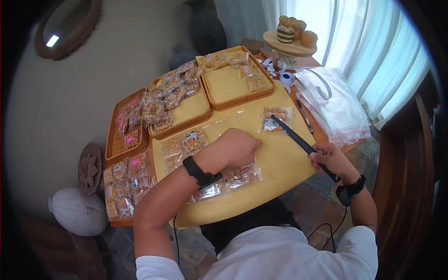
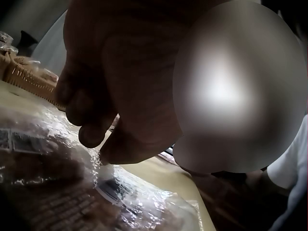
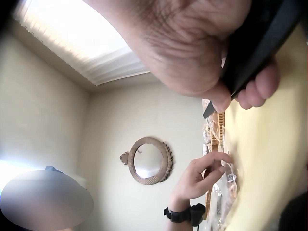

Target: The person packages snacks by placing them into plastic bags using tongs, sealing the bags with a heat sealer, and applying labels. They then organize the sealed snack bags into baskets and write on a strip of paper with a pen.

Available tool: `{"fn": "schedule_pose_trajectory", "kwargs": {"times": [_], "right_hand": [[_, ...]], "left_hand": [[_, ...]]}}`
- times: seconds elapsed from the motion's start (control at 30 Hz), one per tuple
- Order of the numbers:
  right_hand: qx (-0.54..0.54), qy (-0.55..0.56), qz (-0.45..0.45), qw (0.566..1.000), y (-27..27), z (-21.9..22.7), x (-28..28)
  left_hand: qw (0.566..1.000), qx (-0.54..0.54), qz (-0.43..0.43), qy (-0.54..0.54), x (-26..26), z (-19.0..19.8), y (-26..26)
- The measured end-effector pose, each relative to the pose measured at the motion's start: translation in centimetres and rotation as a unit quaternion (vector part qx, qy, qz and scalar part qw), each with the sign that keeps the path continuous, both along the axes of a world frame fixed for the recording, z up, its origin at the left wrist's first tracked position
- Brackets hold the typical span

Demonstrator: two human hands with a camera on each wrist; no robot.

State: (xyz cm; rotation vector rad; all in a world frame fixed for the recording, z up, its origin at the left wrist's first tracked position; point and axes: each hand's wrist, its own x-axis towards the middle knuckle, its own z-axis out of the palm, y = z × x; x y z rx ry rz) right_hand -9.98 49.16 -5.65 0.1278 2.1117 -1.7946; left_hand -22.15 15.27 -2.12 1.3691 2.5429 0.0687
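Observation:
My right hand (image 1: 329,158) grips a long, flat black bar-shaped tool (image 1: 298,137) near its lower end. In the head view the tool's far tip overlaps a small clear snack pack (image 1: 276,118) on the yellow cloth. My left hand (image 1: 238,147) is over a large clear plastic bag (image 1: 224,122) with several nut-snack packs (image 1: 193,140) in it. The left fingers bend loosely down, with thumb and fingertips slightly apart right at the plastic (image 2: 130,197). Part of the bag is hidden under the left hand and forearm.
Behind stand wicker trays (image 1: 240,101) with packs, one heaped. More bagged packs (image 1: 123,186) lie at the left corner. At right are a stack of clear bags (image 1: 333,102), a pen (image 1: 305,115) and a tape roll (image 1: 287,78). A bread stand (image 1: 290,44) stands at the back.

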Motion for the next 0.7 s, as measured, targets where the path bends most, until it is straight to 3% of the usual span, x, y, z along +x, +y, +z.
{"fn": "schedule_pose_trajectory", "kwargs": {"times": [0.23,0.47,0.7], "right_hand": [[-0.005,-0.084,0.111,0.99,-0.4,1.4,-1.0],[-0.009,-0.109,0.175,0.978,-4.5,2.2,-6.9],[-0.039,-0.11,0.232,0.966,-8.3,-0.3,-12.1]], "left_hand": [[0.994,0.101,-0.022,0.026,0.3,0.7,-1.3],[0.995,0.084,-0.004,0.051,1.2,2.3,-1.5],[0.996,0.074,-0.005,0.044,1.1,2.2,-1.1]]}}
